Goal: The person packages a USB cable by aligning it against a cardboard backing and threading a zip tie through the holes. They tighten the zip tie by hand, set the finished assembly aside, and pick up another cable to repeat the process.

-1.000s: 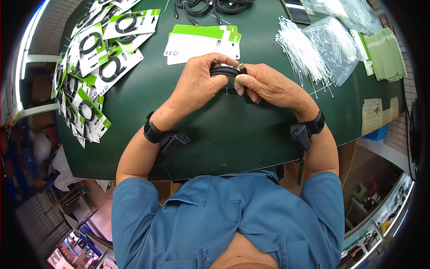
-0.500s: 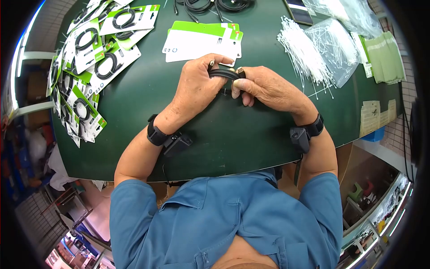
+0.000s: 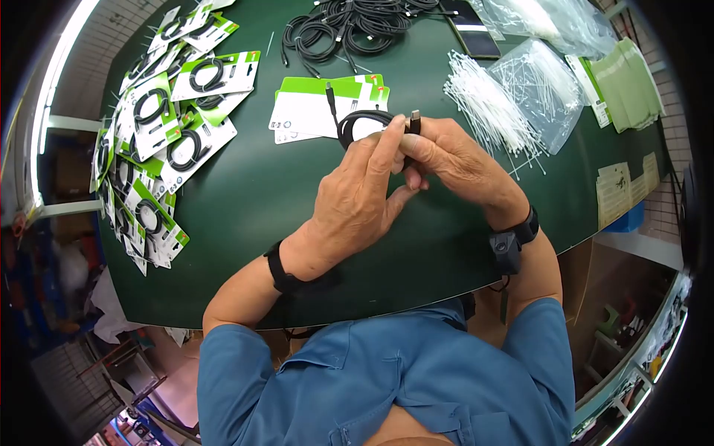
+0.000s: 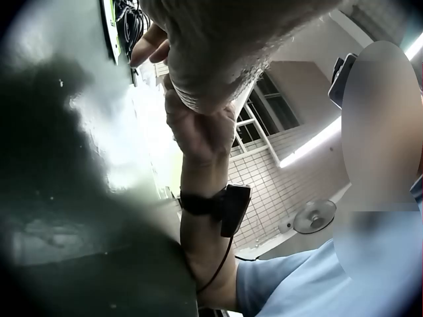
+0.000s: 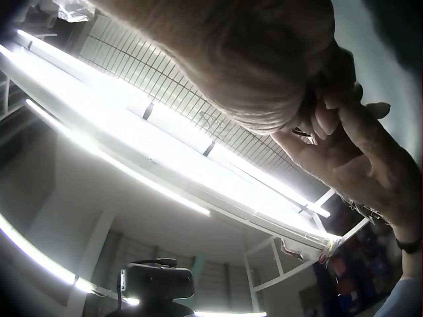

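A coiled black cable (image 3: 346,131) is held over the table in the head view, one plug (image 3: 329,91) standing up at its left and a metal-tipped plug (image 3: 415,119) at its right. My right hand (image 3: 462,163) pinches the coil's right end between thumb and fingers. My left hand (image 3: 355,189) reaches across the front of the coil, its index finger extended up to the right thumb and its own thumb spread apart below. In the right wrist view the left hand (image 5: 360,158) meets the right fingers; both hands partly hide the cable.
Green-and-white cards (image 3: 305,111) lie just behind the coil. Carded cables (image 3: 190,149) are heaped at the left, and loose black cables (image 3: 349,30) at the back. White cable ties (image 3: 491,104), a plastic bag (image 3: 547,93) and a phone (image 3: 474,28) sit to the right.
My left hand has turned over, moving from gripping the coil's left side to reaching across its front. The coil's left side and an upright plug now show. The head view has shifted.
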`<action>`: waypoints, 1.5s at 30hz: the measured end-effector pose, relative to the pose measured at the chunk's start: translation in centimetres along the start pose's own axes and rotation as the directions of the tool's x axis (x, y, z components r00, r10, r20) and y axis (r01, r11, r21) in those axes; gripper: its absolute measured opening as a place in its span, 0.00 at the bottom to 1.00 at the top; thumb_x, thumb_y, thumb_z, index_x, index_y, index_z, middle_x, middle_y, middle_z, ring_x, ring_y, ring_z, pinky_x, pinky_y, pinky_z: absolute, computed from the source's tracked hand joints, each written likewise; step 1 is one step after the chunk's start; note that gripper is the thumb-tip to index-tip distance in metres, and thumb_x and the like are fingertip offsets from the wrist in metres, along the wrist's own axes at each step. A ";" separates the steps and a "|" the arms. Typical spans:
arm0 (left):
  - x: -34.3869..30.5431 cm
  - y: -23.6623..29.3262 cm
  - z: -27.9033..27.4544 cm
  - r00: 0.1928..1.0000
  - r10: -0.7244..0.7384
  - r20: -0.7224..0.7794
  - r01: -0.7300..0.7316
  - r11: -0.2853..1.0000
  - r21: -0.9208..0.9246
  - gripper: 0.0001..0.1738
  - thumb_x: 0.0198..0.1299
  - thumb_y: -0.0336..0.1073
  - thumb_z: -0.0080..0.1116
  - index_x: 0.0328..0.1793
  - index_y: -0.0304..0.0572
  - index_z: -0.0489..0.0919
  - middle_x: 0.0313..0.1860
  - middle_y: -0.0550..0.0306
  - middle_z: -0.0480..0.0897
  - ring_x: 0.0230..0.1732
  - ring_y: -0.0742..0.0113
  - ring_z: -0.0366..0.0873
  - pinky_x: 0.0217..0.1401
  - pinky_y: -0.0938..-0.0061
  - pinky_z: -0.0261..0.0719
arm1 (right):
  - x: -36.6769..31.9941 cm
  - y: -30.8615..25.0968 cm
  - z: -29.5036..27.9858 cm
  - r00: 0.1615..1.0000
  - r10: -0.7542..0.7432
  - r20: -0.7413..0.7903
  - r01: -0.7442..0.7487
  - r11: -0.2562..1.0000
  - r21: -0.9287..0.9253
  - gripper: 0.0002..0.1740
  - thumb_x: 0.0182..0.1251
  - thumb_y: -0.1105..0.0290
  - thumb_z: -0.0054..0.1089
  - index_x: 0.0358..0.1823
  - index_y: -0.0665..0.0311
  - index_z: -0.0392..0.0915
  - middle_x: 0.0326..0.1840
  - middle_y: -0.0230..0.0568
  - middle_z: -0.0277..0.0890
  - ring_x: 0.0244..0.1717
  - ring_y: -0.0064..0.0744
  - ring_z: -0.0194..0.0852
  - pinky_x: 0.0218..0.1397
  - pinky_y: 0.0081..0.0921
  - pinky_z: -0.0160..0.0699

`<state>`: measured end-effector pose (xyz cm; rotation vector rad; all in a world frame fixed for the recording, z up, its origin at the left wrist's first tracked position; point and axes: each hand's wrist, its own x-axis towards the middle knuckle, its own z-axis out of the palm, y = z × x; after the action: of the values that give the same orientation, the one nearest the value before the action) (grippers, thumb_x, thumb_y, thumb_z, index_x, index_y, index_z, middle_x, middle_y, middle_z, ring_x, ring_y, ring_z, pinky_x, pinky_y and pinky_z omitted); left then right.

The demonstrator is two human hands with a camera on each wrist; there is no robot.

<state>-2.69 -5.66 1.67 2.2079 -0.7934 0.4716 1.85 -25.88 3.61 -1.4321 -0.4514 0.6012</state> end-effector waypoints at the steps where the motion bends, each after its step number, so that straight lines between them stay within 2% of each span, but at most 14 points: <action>1: 0.0 0.2 0.3 0.999 -0.043 0.025 0.044 0.998 -0.037 0.48 0.54 0.30 0.81 0.82 0.35 0.69 0.57 0.42 0.84 0.55 0.47 0.86 0.54 0.61 0.87 | 0.0 -0.1 -0.1 1.000 0.024 0.002 -0.024 1.000 0.002 0.20 0.89 0.57 0.50 0.45 0.67 0.79 0.36 0.30 0.78 0.31 0.17 0.77 0.35 0.18 0.78; 3: 0.0 0.2 0.5 0.994 -0.085 0.061 0.090 0.993 -0.075 0.47 0.55 0.30 0.81 0.81 0.35 0.70 0.59 0.39 0.84 0.55 0.45 0.87 0.55 0.60 0.88 | 0.1 -0.1 -0.4 0.997 0.076 0.006 -0.076 0.997 0.008 0.18 0.87 0.57 0.53 0.47 0.67 0.80 0.36 0.29 0.78 0.30 0.15 0.76 0.34 0.16 0.76; 6: 0.5 -0.5 0.4 1.000 -0.020 0.011 0.020 0.999 -0.034 0.46 0.55 0.27 0.78 0.82 0.41 0.70 0.46 0.54 0.85 0.46 0.55 0.86 0.46 0.65 0.87 | 0.4 0.1 -0.7 0.996 0.058 -0.074 -0.057 0.998 0.013 0.16 0.84 0.59 0.59 0.54 0.67 0.80 0.37 0.29 0.79 0.31 0.14 0.75 0.34 0.16 0.75; 8: 0.7 -0.5 0.1 0.999 -0.018 0.045 0.019 1.000 -0.020 0.44 0.56 0.26 0.77 0.81 0.41 0.71 0.45 0.53 0.85 0.45 0.55 0.86 0.46 0.65 0.87 | 0.5 0.3 -0.8 0.992 0.050 -0.115 -0.048 0.999 0.018 0.17 0.83 0.60 0.62 0.57 0.67 0.81 0.37 0.29 0.79 0.31 0.14 0.75 0.34 0.15 0.75; 11: 1.1 -0.6 -0.1 0.993 -0.013 0.115 0.011 1.000 0.015 0.41 0.57 0.23 0.75 0.79 0.41 0.73 0.44 0.52 0.86 0.43 0.54 0.87 0.46 0.64 0.87 | 0.4 0.6 -0.8 0.959 -0.115 -0.258 0.110 0.993 -0.033 0.25 0.78 0.64 0.69 0.69 0.68 0.76 0.38 0.31 0.80 0.32 0.14 0.74 0.34 0.15 0.75; 18: 2.0 -0.1 0.9 0.982 -0.180 -0.052 0.152 0.926 -0.345 0.25 0.61 0.19 0.71 0.65 0.37 0.81 0.46 0.49 0.90 0.41 0.57 0.89 0.45 0.67 0.88 | 0.7 1.5 -0.2 0.946 -0.114 -0.304 0.154 0.982 0.110 0.33 0.76 0.67 0.71 0.76 0.69 0.70 0.40 0.34 0.82 0.32 0.15 0.73 0.34 0.14 0.75; 24: 1.9 -0.8 -0.6 0.996 0.019 -0.083 -0.035 0.980 -0.198 0.14 0.60 0.19 0.73 0.52 0.36 0.86 0.41 0.50 0.90 0.39 0.59 0.89 0.43 0.69 0.87 | 0.3 -0.1 0.1 0.957 -0.107 -0.271 0.170 0.960 0.223 0.34 0.76 0.67 0.71 0.77 0.70 0.69 0.44 0.37 0.84 0.33 0.15 0.74 0.36 0.14 0.76; 28: 2.2 -1.0 -1.9 0.989 0.096 -0.112 -0.114 0.980 -0.163 0.10 0.60 0.19 0.74 0.47 0.36 0.88 0.38 0.51 0.90 0.38 0.59 0.89 0.41 0.69 0.87 | -0.4 -0.8 -1.5 0.978 -0.089 -0.186 0.111 0.988 0.110 0.37 0.71 0.68 0.74 0.78 0.68 0.69 0.51 0.38 0.85 0.37 0.18 0.78 0.39 0.18 0.79; 29: 2.2 -1.2 -2.3 0.987 0.119 -0.109 -0.136 0.977 -0.166 0.11 0.60 0.19 0.74 0.47 0.36 0.88 0.37 0.51 0.90 0.38 0.59 0.88 0.40 0.69 0.87 | -0.6 -0.9 -1.8 0.957 -0.208 -0.202 0.192 0.977 -0.096 0.37 0.69 0.69 0.74 0.78 0.67 0.70 0.53 0.37 0.85 0.39 0.20 0.79 0.41 0.19 0.79; 31: 2.3 -1.5 -3.0 0.984 0.145 -0.104 -0.161 0.973 -0.165 0.11 0.60 0.19 0.74 0.47 0.36 0.88 0.37 0.51 0.90 0.37 0.59 0.88 0.40 0.69 0.86 | -0.8 -1.3 -2.1 0.885 -0.436 -0.163 0.310 0.813 -0.492 0.38 0.64 0.71 0.75 0.77 0.64 0.73 0.58 0.35 0.84 0.43 0.23 0.81 0.43 0.23 0.81; 35: 2.4 -1.7 -3.9 0.981 0.193 -0.027 -0.194 0.966 -0.171 0.14 0.55 0.18 0.75 0.48 0.36 0.88 0.37 0.52 0.89 0.38 0.59 0.87 0.38 0.68 0.86 | -0.9 -1.9 -0.8 0.770 -0.637 0.023 0.460 0.529 -0.713 0.31 0.56 0.73 0.74 0.65 0.61 0.82 0.61 0.34 0.82 0.46 0.33 0.85 0.44 0.29 0.83; 39: 2.9 -1.2 -3.7 0.925 0.377 0.039 -0.373 0.924 -0.090 0.17 0.50 0.18 0.73 0.47 0.37 0.88 0.39 0.53 0.87 0.37 0.58 0.86 0.36 0.68 0.85 | 0.0 0.7 1.1 0.729 -0.663 0.170 0.439 0.262 -0.860 0.23 0.51 0.75 0.75 0.51 0.63 0.83 0.53 0.39 0.84 0.43 0.47 0.86 0.44 0.33 0.84; 43: 2.8 -0.7 -3.5 0.889 0.423 0.175 -0.409 0.906 -0.113 0.19 0.48 0.19 0.71 0.48 0.39 0.88 0.40 0.55 0.86 0.35 0.58 0.83 0.33 0.69 0.83 | -0.7 0.7 0.4 0.904 -0.371 0.213 0.345 0.339 -0.875 0.20 0.48 0.76 0.76 0.44 0.66 0.80 0.42 0.44 0.84 0.40 0.55 0.83 0.42 0.38 0.83; 45: 2.8 -1.2 -3.9 0.864 0.432 0.261 -0.424 0.901 -0.088 0.20 0.48 0.20 0.70 0.49 0.41 0.89 0.40 0.55 0.85 0.34 0.59 0.82 0.31 0.69 0.82 | -1.0 0.0 -0.3 0.909 -0.356 0.218 0.361 0.409 -0.838 0.19 0.49 0.76 0.76 0.44 0.67 0.81 0.40 0.44 0.84 0.39 0.54 0.83 0.41 0.39 0.83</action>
<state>-0.11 -3.22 5.18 2.0918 -1.4501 0.3615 1.26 -26.77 3.64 -2.2084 -1.1652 -0.0550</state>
